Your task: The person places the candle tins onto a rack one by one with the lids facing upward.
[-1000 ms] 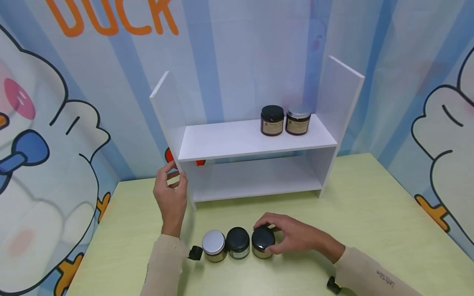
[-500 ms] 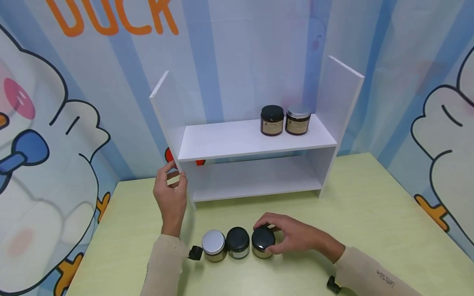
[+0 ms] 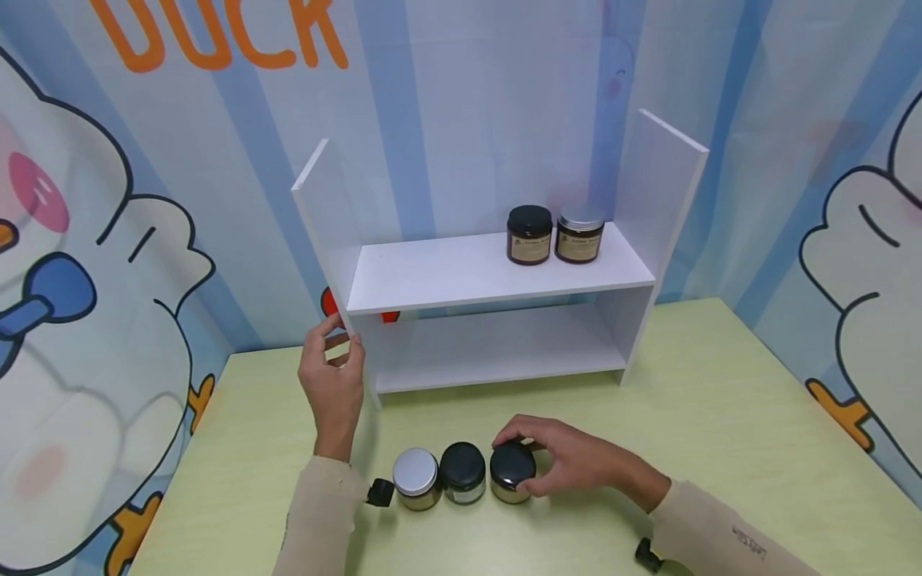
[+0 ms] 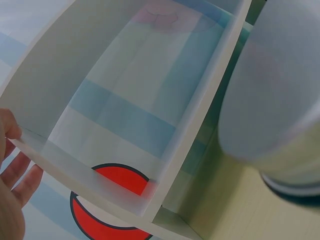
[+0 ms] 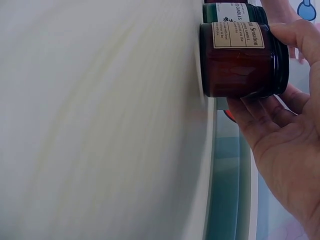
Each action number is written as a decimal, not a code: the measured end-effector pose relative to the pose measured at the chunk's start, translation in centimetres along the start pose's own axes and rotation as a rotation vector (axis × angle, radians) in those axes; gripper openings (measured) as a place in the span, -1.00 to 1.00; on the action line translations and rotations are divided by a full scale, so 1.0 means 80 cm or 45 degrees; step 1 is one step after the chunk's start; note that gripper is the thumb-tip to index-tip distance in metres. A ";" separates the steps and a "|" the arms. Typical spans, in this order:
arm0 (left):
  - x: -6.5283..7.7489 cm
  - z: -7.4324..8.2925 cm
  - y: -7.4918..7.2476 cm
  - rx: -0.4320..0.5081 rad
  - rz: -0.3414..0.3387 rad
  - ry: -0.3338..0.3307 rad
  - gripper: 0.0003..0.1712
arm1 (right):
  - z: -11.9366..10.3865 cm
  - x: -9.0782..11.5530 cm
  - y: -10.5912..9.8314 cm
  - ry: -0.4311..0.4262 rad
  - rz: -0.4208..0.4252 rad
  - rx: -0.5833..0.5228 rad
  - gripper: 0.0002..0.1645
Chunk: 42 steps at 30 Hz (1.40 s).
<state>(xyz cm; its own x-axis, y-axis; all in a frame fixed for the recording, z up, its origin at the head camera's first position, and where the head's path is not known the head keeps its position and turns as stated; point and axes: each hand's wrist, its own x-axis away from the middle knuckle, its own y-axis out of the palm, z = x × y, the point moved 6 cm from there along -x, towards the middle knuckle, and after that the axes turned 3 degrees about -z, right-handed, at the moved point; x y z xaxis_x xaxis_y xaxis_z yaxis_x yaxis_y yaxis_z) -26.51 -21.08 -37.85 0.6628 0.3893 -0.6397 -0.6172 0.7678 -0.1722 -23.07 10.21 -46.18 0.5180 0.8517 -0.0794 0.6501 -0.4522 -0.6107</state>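
Observation:
A dark amber candle jar with a black lid (image 3: 513, 462) stands on the table at the right end of a row of three. My right hand (image 3: 579, 458) grips it, thumb at the near side of the lid and fingers round the far side. Its cream label (image 5: 239, 35) shows in the right wrist view. Beside it are a black-lidded jar (image 3: 463, 468) with a pale label and a silver-lidded jar (image 3: 415, 474). With thumb and fingers, my left hand (image 3: 334, 392) holds the front edge of the left side panel (image 3: 324, 216) of a white two-tier shelf (image 3: 432, 276).
On the upper board, toward the right panel, stand a black-lidded candle jar (image 3: 529, 236) and a silver-lidded one (image 3: 579, 236). The light green table (image 3: 720, 432) reaches back to a blue striped cloth (image 3: 468, 104) with cartoon ducks. A silver lid (image 4: 270, 85) looms close in the left wrist view.

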 end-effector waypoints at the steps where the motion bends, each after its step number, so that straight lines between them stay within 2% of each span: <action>1: 0.000 0.000 0.000 0.000 0.000 0.000 -0.56 | 0.000 0.000 0.000 -0.001 -0.001 -0.001 -0.37; 12: 0.000 -0.001 0.000 -0.009 -0.002 -0.012 -0.55 | 0.000 0.000 0.001 0.014 -0.012 -0.052 -0.34; 17: 0.000 -0.001 0.000 -0.006 0.001 -0.008 -0.55 | 0.001 0.001 0.001 0.039 0.003 -0.036 -0.30; 24: 0.000 -0.001 0.000 0.005 0.000 0.005 -0.56 | 0.004 0.001 0.001 0.086 0.014 -0.016 -0.36; 42: 0.000 -0.001 0.000 -0.017 -0.006 -0.014 -0.54 | 0.007 0.003 -0.001 0.066 -0.005 -0.060 -0.35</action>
<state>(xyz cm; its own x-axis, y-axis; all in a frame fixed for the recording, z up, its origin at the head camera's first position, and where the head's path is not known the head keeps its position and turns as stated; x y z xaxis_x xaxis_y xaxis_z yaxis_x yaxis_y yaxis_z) -26.53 -21.14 -37.92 0.6704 0.3913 -0.6304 -0.6196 0.7627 -0.1856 -23.31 10.56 -46.56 0.5428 0.8391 -0.0352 0.6770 -0.4620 -0.5730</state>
